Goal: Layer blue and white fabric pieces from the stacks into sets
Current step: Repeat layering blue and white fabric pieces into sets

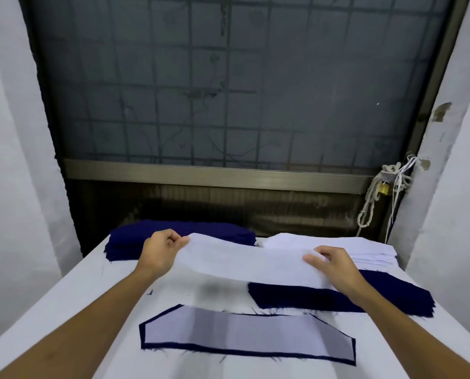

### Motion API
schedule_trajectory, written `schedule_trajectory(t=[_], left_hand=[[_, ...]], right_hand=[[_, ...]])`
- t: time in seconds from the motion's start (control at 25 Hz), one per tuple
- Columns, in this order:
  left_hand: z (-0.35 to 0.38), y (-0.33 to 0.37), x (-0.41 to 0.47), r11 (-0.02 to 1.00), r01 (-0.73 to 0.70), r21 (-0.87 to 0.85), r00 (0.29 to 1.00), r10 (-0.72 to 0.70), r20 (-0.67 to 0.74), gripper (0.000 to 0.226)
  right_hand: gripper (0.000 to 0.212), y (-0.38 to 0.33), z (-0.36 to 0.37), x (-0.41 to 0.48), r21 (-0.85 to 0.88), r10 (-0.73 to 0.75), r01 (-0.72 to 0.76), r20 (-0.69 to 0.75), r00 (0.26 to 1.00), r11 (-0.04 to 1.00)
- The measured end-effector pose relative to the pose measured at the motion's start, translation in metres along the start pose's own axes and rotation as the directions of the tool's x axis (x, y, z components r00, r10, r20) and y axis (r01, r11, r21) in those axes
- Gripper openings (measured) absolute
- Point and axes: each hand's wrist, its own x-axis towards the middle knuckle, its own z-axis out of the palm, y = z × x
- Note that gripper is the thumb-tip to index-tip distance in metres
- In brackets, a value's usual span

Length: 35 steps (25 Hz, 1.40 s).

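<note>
Dim cool light, soft overall, wide-angle bowing at edges (walls (15,160) lean)

No readable text, label, brand, number or sign appears anywhere in the view: the fabric pieces, the table, the walls and the window all look unmarked, and the small padlock (383,189) hanging by the window frame shows no legible marking.
</note>
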Motion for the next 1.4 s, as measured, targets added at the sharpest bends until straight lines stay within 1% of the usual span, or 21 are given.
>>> schedule_trajectory(t=[0.08,0.2,0.32,0.44,0.56,0.64,0.72,0.84,1.04,1.24,1.4], left_hand=[[-0.002,-0.010,-0.018,1.000,0.024,0.017,0.999,-0.025,0.048,0.024],[-0.004,-0.024,-0.042,0.997,0.017,0.077,0.995,-0.025,0.101,0.026],[-0.002,-0.040,-0.063,0.989,0.022,0.145,0.988,-0.043,0.147,0.029],[0.003,-0.056,-0.081,0.963,0.048,0.264,0.979,-0.098,0.178,0.026],[0.009,-0.070,-0.095,0.932,0.048,0.360,0.974,-0.123,0.190,0.024],[0.012,-0.078,-0.102,0.912,0.049,0.406,0.971,-0.139,0.196,0.023],[0.014,-0.083,-0.106,0.889,0.026,0.457,0.974,-0.125,0.188,0.022],[0.018,-0.086,-0.107,0.882,-0.012,0.471,0.981,-0.080,0.175,0.021],[0.020,-0.092,-0.105,0.867,-0.046,0.497,0.985,-0.044,0.168,0.023],[0.018,-0.093,-0.105,0.865,-0.063,0.498,0.986,-0.025,0.167,0.023],[0.013,-0.089,-0.104,0.877,-0.081,0.474,0.981,-0.015,0.194,0.024]], right_hand=[[0.020,0.003,0.000,-0.018,0.024,-0.005,0.003,0.059,0.998,1.000],[0.019,0.014,0.003,-0.043,0.036,0.012,-0.015,0.099,0.995,0.999],[0.017,0.031,0.010,-0.064,-0.024,0.022,-0.019,0.128,0.992,1.000],[0.019,0.051,0.020,-0.079,-0.143,0.070,-0.051,0.132,0.989,0.988],[0.023,0.065,0.030,-0.086,-0.310,0.096,-0.075,0.054,0.994,0.948],[0.027,0.071,0.035,-0.089,-0.387,0.082,-0.081,-0.014,0.997,0.918],[0.027,0.076,0.040,-0.094,-0.454,0.058,-0.079,-0.059,0.997,0.887],[0.026,0.081,0.046,-0.098,-0.582,-0.021,-0.049,-0.113,0.993,0.812],[0.019,0.081,0.047,-0.098,-0.625,-0.075,-0.028,-0.138,0.988,0.780],[0.013,0.080,0.048,-0.098,-0.570,-0.037,-0.068,-0.170,0.985,0.819],[0.008,0.080,0.046,-0.099,-0.567,-0.065,-0.033,-0.152,0.986,0.823]])
